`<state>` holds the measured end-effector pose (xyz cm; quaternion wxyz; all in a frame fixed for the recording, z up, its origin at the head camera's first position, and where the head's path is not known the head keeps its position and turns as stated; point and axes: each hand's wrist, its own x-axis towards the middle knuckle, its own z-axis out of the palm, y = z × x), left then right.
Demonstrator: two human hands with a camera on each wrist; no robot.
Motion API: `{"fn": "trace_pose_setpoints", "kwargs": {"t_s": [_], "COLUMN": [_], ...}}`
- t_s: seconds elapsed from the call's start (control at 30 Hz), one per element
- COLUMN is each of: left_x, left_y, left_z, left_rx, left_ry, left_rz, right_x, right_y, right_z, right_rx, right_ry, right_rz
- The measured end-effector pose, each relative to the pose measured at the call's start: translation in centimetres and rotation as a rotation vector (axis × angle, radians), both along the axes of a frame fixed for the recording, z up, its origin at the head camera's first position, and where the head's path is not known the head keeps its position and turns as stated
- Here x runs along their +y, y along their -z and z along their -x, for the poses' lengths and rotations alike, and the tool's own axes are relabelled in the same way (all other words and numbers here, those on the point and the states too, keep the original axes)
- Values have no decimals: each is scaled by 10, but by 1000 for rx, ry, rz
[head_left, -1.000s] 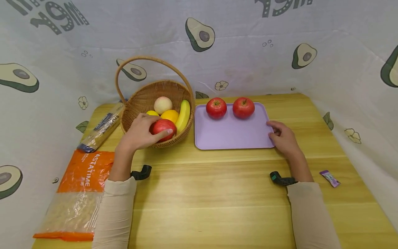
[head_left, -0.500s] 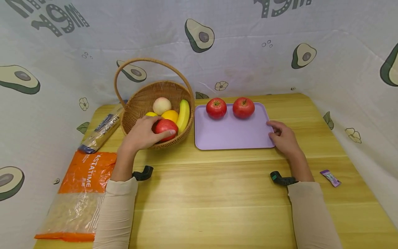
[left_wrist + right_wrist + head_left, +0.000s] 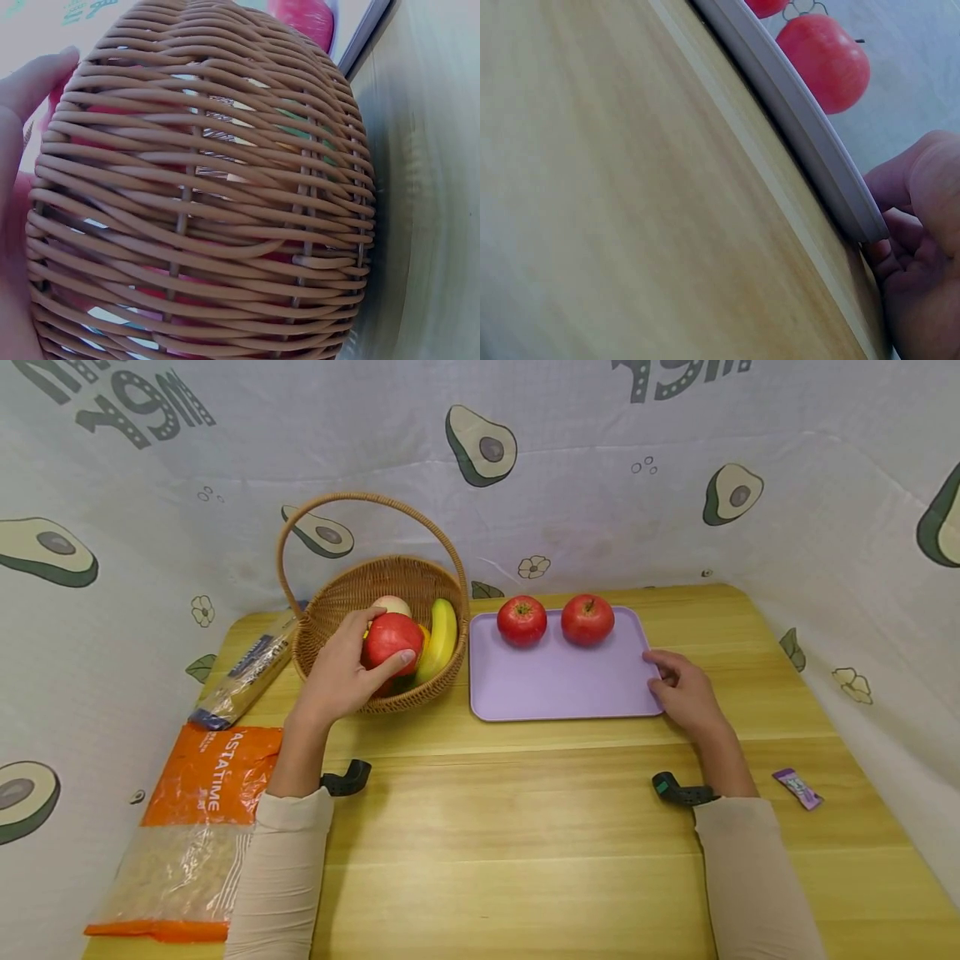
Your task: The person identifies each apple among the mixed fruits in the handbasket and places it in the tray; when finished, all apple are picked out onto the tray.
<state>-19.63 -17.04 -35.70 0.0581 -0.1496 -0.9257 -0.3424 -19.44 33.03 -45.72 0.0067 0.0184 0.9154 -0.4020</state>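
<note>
My left hand (image 3: pixel 341 670) grips a red apple (image 3: pixel 393 642) inside the wicker basket (image 3: pixel 313 635), thumb on its near side. Below that apple a bit of another red fruit shows. A pale peach (image 3: pixel 392 605), a banana (image 3: pixel 442 639) and partly hidden yellow fruit share the basket. In the left wrist view the woven wall (image 3: pixel 202 187) covers most of the fruit. My right hand (image 3: pixel 686 693) pinches the right rim of the lilac tray (image 3: pixel 570 681); in the right wrist view the thumb is above the rim and fingers are below. Two red apples (image 3: pixel 522 621) sit at the tray's back.
An orange and clear pasta bag (image 3: pixel 202 827) lies at the left, with a long packet (image 3: pixel 251 668) behind it, beside the basket. On the right lies a small purple wrapped sweet (image 3: pixel 798 788). The basket's tall handle (image 3: pixel 367 497) arches over the fruit.
My left hand has raised the red apple and moved it slightly back and to the left, now covering part of the peach. My right hand and the tray have stayed still.
</note>
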Motion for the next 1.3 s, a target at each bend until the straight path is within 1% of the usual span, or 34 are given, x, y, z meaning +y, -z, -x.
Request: {"fn": "trace_pose_setpoints", "kwargs": {"t_s": [0.13,0.2,0.33,0.47,0.6,0.77,0.87,1.1,1.3], "left_x": [-1,-1,0,3,4,3,3,7,13], "left_y": [1,1,1,0,1,1,0,-1,-4], "left_z": [0,0,0,-2,-3,-3,-3,0,1], "left_rx": [48,59,54,49,79,111,107,111,112], "left_ry": [-1,-7,-45,-100,-127,-122,-118,-77,-61], "left_rz": [-68,-87,-93,-90,-95,-109,-111,-110,-146], "right_x": [0,-1,0,0,0,-1,-1,-1,-1], "right_y": [0,0,-1,0,1,0,-1,-1,0], "right_z": [0,-1,-1,-1,-2,-1,-1,-1,0], "right_rx": [-2,0,4,16,15,15,17,15,13], "right_ry": [0,2,5,2,-3,-1,0,2,1], "right_rz": [0,2,7,9,8,0,-3,-4,-4]}}
